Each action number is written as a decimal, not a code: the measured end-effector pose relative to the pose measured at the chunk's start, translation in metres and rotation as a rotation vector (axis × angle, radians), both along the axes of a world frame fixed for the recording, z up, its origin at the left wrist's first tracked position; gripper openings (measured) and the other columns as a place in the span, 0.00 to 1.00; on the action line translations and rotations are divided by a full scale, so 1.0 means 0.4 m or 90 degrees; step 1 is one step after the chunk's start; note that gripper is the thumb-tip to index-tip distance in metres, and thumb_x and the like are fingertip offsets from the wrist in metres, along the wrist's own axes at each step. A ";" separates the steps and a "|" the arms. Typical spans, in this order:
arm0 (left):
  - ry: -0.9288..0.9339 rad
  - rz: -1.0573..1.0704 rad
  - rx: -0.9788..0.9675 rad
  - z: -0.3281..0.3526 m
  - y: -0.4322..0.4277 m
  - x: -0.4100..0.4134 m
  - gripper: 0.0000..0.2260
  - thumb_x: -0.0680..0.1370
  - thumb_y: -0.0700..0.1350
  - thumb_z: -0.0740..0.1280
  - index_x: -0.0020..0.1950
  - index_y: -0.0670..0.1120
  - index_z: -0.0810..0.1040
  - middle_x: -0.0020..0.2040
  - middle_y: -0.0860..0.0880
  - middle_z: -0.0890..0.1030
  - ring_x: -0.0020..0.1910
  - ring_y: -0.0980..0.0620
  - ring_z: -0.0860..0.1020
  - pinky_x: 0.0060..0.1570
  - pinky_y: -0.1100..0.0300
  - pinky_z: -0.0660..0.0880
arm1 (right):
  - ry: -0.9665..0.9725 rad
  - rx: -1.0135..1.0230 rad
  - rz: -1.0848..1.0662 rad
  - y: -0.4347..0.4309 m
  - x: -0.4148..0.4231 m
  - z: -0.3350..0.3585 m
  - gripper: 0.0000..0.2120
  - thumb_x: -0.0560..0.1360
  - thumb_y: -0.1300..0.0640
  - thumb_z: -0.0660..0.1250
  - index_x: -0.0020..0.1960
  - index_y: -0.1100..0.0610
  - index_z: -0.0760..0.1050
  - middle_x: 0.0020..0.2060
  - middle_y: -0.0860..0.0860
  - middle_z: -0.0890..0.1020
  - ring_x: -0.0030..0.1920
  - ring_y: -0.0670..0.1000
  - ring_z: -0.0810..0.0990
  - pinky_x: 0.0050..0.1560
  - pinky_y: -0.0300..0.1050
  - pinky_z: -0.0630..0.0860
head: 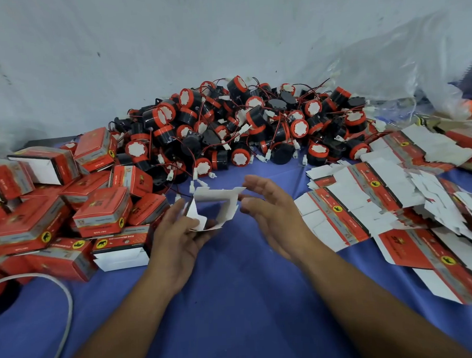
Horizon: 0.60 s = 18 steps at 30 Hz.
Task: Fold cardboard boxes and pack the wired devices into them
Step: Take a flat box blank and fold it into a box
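Above the blue-covered desk (234, 300), the left hand (178, 241) grips a half-opened white cardboard box (217, 204), fingers curled on its lower edge to steady it. The right hand (268, 204) hovers just beside its right wall, fingers straight and apart, probably to square it; black-and-red round wired devices (254, 129) lie heaped behind.

Half-folded box (216, 194) centre, white interior showing, flaps open; flat blanks (346, 201) right; folded boxes (101, 211) left; wired devices (254, 124) heaped behind.

the left hand (178, 243) holds a half-folded box (216, 197) above the blue surface (234, 300); the right hand (271, 215) is just beside it, fingers straight. wired devices (254, 124) are heaped beyond both hands, with closed boxes (101, 211) left of the left hand.
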State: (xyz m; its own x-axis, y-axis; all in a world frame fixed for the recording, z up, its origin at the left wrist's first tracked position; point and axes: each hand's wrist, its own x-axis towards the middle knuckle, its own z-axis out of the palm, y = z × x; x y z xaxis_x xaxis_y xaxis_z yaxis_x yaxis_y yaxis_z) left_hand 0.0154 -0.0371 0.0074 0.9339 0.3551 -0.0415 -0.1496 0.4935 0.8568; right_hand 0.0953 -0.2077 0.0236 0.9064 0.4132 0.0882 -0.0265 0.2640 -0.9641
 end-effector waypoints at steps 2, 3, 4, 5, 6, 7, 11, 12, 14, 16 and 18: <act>-0.006 -0.031 -0.043 -0.002 0.006 -0.001 0.27 0.74 0.31 0.61 0.73 0.42 0.70 0.49 0.40 0.80 0.45 0.41 0.82 0.47 0.50 0.81 | 0.037 -0.001 0.047 0.004 -0.005 -0.003 0.26 0.68 0.64 0.70 0.65 0.51 0.75 0.66 0.53 0.76 0.62 0.54 0.79 0.68 0.54 0.73; -0.020 -0.053 -0.044 -0.001 0.006 -0.003 0.26 0.72 0.32 0.63 0.70 0.44 0.74 0.47 0.41 0.81 0.45 0.42 0.82 0.47 0.50 0.81 | 0.046 -0.008 0.079 0.004 -0.010 -0.005 0.26 0.69 0.65 0.69 0.65 0.51 0.75 0.66 0.53 0.76 0.61 0.56 0.79 0.68 0.55 0.72; -0.035 -0.078 -0.029 -0.001 0.007 -0.004 0.23 0.70 0.33 0.63 0.65 0.45 0.79 0.45 0.42 0.81 0.45 0.42 0.82 0.47 0.51 0.81 | 0.051 -0.007 0.114 0.004 -0.013 -0.008 0.24 0.70 0.64 0.70 0.65 0.51 0.75 0.64 0.51 0.77 0.59 0.56 0.79 0.68 0.56 0.72; -0.047 -0.098 -0.014 -0.001 0.006 -0.005 0.20 0.70 0.35 0.64 0.59 0.47 0.82 0.45 0.43 0.81 0.46 0.43 0.83 0.48 0.52 0.81 | 0.051 -0.001 0.146 0.004 -0.017 -0.009 0.23 0.71 0.62 0.70 0.65 0.52 0.76 0.63 0.50 0.78 0.58 0.55 0.79 0.67 0.56 0.72; -0.054 -0.107 -0.012 -0.002 0.007 -0.006 0.19 0.70 0.36 0.64 0.57 0.48 0.83 0.44 0.44 0.82 0.47 0.43 0.83 0.48 0.53 0.81 | 0.053 0.004 0.168 0.003 -0.021 -0.010 0.23 0.71 0.60 0.71 0.66 0.52 0.76 0.63 0.49 0.78 0.58 0.54 0.79 0.68 0.57 0.72; -0.061 -0.112 -0.020 -0.002 0.009 -0.007 0.18 0.71 0.36 0.64 0.57 0.48 0.83 0.45 0.44 0.83 0.48 0.42 0.83 0.50 0.53 0.80 | 0.059 0.006 0.181 0.003 -0.023 -0.010 0.24 0.72 0.58 0.72 0.67 0.50 0.76 0.63 0.50 0.78 0.59 0.54 0.79 0.69 0.59 0.71; -0.088 -0.143 -0.024 -0.005 0.014 -0.009 0.16 0.73 0.35 0.64 0.58 0.47 0.82 0.47 0.43 0.84 0.53 0.40 0.83 0.54 0.50 0.79 | 0.083 0.020 0.229 0.006 -0.025 -0.015 0.25 0.76 0.54 0.70 0.71 0.44 0.72 0.53 0.50 0.80 0.59 0.55 0.81 0.70 0.57 0.73; -0.087 -0.146 -0.013 -0.004 0.011 -0.010 0.15 0.75 0.35 0.64 0.58 0.46 0.81 0.48 0.43 0.84 0.54 0.40 0.82 0.56 0.50 0.79 | 0.083 0.029 0.232 0.006 -0.024 -0.018 0.25 0.77 0.55 0.70 0.72 0.45 0.71 0.53 0.52 0.81 0.60 0.57 0.81 0.69 0.57 0.74; -0.074 -0.143 0.037 -0.002 0.001 -0.010 0.16 0.77 0.35 0.63 0.63 0.44 0.78 0.53 0.39 0.82 0.57 0.38 0.81 0.59 0.48 0.77 | 0.076 0.045 0.226 0.007 -0.023 -0.022 0.26 0.78 0.57 0.69 0.74 0.46 0.68 0.54 0.55 0.82 0.60 0.60 0.81 0.66 0.56 0.76; -0.055 -0.137 0.087 -0.001 -0.011 -0.007 0.20 0.77 0.36 0.65 0.69 0.43 0.73 0.60 0.35 0.80 0.61 0.36 0.79 0.63 0.45 0.75 | 0.066 0.056 0.195 0.011 -0.021 -0.020 0.27 0.77 0.59 0.69 0.74 0.47 0.68 0.53 0.55 0.83 0.56 0.58 0.81 0.62 0.55 0.77; -0.034 -0.130 0.106 -0.004 -0.023 -0.005 0.29 0.74 0.36 0.68 0.74 0.45 0.68 0.64 0.37 0.79 0.64 0.36 0.77 0.66 0.43 0.74 | 0.049 0.046 0.130 0.015 -0.017 -0.018 0.26 0.76 0.64 0.70 0.71 0.48 0.71 0.55 0.59 0.82 0.52 0.58 0.80 0.56 0.56 0.76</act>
State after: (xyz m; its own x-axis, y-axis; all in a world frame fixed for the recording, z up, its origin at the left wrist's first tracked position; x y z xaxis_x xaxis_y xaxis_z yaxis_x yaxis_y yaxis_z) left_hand 0.0132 -0.0462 0.0057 0.9861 0.1576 0.0524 -0.1083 0.3706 0.9225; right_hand 0.0885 -0.2018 0.0166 0.8098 0.5838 0.0580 -0.1593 0.3139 -0.9360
